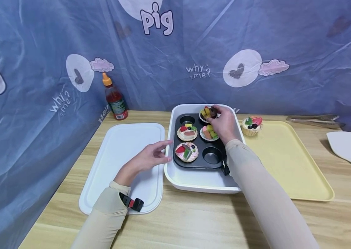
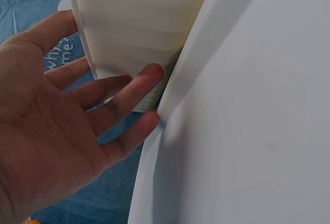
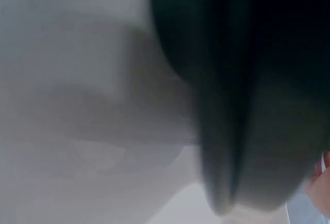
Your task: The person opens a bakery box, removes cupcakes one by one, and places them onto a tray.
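My right hand (image 1: 224,123) grips a fruit-topped tart (image 1: 206,112) at the back right cup of a dark muffin tin (image 1: 198,165). The tin lies inside a white bin (image 1: 191,183). Beside that tart, nearer me, a second fruit tart (image 1: 208,132) sits in its cup. Two more, a tart with red fruit (image 1: 187,132) and a pink-topped tart (image 1: 186,152), fill the left column. My left hand (image 1: 149,157) is at the bin's left rim, fingers extended; in the left wrist view its fingertips (image 2: 149,74) touch or nearly touch the pale wall. The right wrist view is mostly dark and blurred.
A white tray (image 1: 116,166) lies left of the bin, a yellow tray (image 1: 290,166) right of it, bearing a cupcake (image 1: 251,126). Metal tongs (image 1: 315,121) and a white spatula (image 1: 345,145) lie far right. A sauce bottle (image 1: 116,100) stands by the blue curtain (image 1: 169,69).
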Motion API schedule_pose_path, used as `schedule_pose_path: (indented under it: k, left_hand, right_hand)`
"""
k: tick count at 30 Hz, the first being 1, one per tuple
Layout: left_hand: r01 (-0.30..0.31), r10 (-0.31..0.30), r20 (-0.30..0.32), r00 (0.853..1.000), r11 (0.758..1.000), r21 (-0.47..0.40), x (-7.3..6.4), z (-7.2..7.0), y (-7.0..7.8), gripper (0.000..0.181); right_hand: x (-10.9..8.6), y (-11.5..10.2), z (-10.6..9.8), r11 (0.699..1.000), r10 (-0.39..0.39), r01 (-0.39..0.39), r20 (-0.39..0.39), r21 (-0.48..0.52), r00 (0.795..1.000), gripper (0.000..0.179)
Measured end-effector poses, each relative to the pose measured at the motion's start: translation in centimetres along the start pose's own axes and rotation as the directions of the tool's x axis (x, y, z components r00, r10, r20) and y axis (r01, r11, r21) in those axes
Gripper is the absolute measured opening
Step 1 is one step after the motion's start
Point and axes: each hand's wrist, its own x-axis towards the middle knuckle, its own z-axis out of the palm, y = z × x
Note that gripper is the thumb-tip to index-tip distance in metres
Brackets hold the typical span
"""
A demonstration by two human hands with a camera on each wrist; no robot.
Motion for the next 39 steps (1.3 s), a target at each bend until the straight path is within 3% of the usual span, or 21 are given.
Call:
schedule_pose_path:
  k: [9,13,20,29,34,39]
  left_hand:
    - [-0.038,0.038,-0.002,0.999,0.999,-0.001,-0.2,-0.3,0.0,0.065]
    - [-0.027,0.027,-0.006,1.000,1.000,0.001,-0.1,-0.3,0.0,0.065]
    - [-0.007,0.007,-0.011,1.000,1.000,0.004,-0.1,-0.3,-0.3,0.065]
    - [-0.032,0.032,-0.003,0.999,0.999,-0.015,-0.1,-0.1,-0.4,0.065]
    - [-0.002,0.002,-0.007,1.000,1.000,-0.022,0.0,0.1,-0.3,0.064]
    - [-0.014,0.014,0.000,1.000,1.000,-0.011,0.0,0.2,-0.1,0.064]
  right_hand:
    - [0.1,-0.8,-0.3,0.998,0.034,-0.030,-0.064,0.060,0.997,0.052]
    - [0.2,-0.9,-0.6,0.994,0.071,-0.064,-0.080,0.090,0.994,0.052]
    - [0.3,-1.2,-1.3,0.989,0.103,-0.092,-0.087,0.117,0.991,0.052]
    - [-0.3,-1.7,-2.9,0.971,0.184,-0.168,-0.083,0.173,0.979,0.055]
    - [-0.6,-1.7,-3.6,0.963,0.197,-0.175,-0.089,0.204,0.976,0.054]
    - [-0.9,-1.7,-4.1,0.958,0.200,-0.174,-0.096,0.230,0.975,0.053]
